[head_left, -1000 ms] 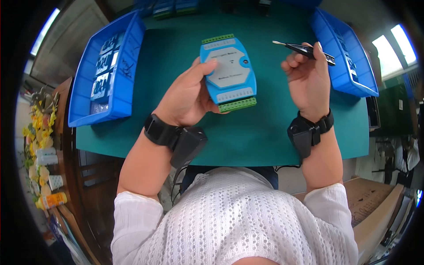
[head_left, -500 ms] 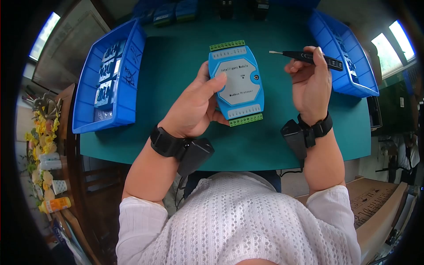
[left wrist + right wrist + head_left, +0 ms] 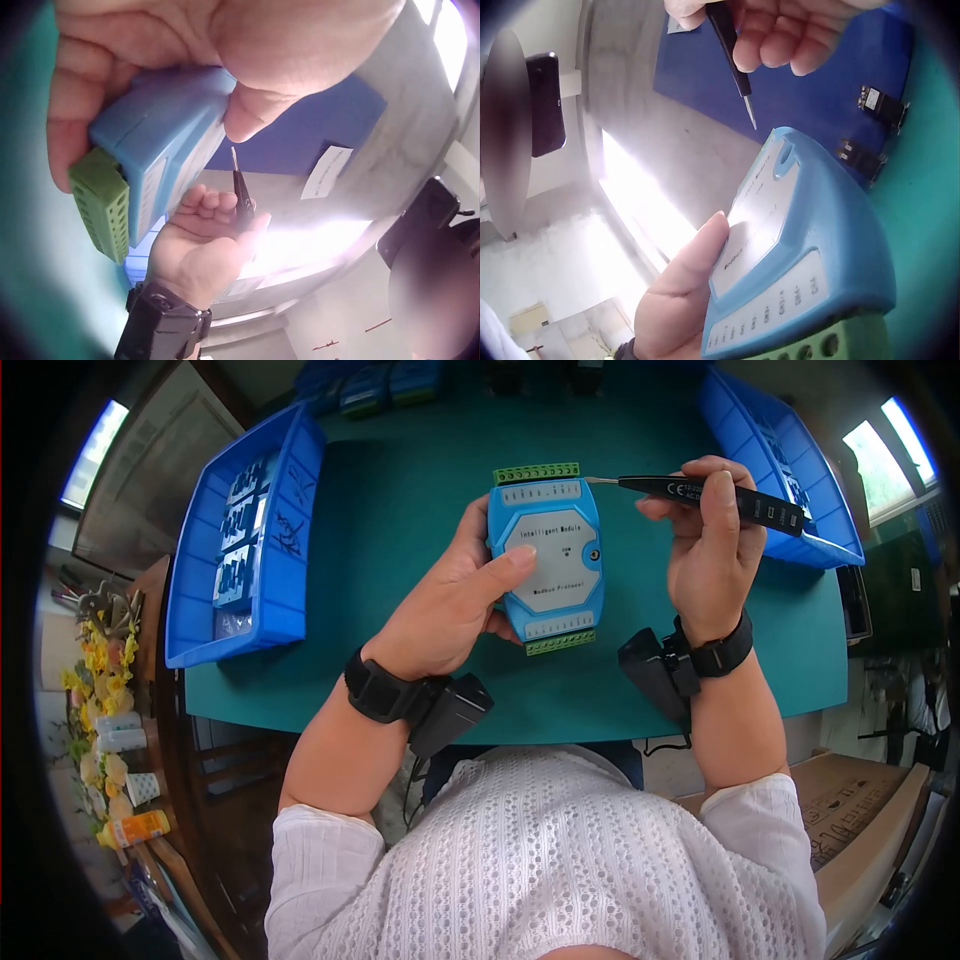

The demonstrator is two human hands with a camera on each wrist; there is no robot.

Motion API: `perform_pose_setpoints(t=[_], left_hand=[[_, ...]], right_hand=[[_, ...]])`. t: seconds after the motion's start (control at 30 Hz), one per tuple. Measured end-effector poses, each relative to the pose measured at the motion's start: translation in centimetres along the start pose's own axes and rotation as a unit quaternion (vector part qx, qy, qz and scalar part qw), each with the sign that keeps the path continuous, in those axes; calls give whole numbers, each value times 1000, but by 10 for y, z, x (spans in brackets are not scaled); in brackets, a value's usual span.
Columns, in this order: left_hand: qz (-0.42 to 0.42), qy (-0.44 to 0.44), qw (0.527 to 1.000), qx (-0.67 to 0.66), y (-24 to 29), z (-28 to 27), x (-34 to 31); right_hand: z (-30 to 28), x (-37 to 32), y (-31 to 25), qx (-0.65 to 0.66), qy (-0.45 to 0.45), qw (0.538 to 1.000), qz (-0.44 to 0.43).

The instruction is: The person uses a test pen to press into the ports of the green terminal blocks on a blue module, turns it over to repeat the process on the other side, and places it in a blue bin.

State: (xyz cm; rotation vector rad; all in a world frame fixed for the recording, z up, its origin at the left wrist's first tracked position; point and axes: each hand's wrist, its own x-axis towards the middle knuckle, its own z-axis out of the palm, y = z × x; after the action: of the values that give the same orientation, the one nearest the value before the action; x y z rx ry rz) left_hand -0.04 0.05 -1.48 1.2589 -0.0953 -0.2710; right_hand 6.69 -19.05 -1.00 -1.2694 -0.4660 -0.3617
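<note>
My left hand grips a blue plastic module, its thumb across the pale label reading "Intelligent Module" and its fingers beneath. Green terminal blocks line the module's two ends. In my right hand is a black voltage tester screwdriver, held between thumb and fingers with its metal tip pointing left. That tip appears right at the module's upper right corner in the head view. From the right wrist, the screwdriver shows a small gap between its tip and the module.
Blue bins stand on the green table: the left bin holds several packed modules, the right bin more parts. Further blue modules and two black components sit at the far edge.
The module has moved to the right and its label has turned more squarely upward. The screwdriver tip, apart from the module before, is now close by its upper right corner.
</note>
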Motion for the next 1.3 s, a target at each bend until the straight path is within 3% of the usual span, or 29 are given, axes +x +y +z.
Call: perform_pose_setpoints(t=[0.67,1.3], left_hand=[[25,-3,999,39,1,0,-2],[31,9,996,78,4,3,-3]], right_hand=[[2,-1,3,-21,-25,997,-63],[2,-1,2,-16,-40,997,-61]])
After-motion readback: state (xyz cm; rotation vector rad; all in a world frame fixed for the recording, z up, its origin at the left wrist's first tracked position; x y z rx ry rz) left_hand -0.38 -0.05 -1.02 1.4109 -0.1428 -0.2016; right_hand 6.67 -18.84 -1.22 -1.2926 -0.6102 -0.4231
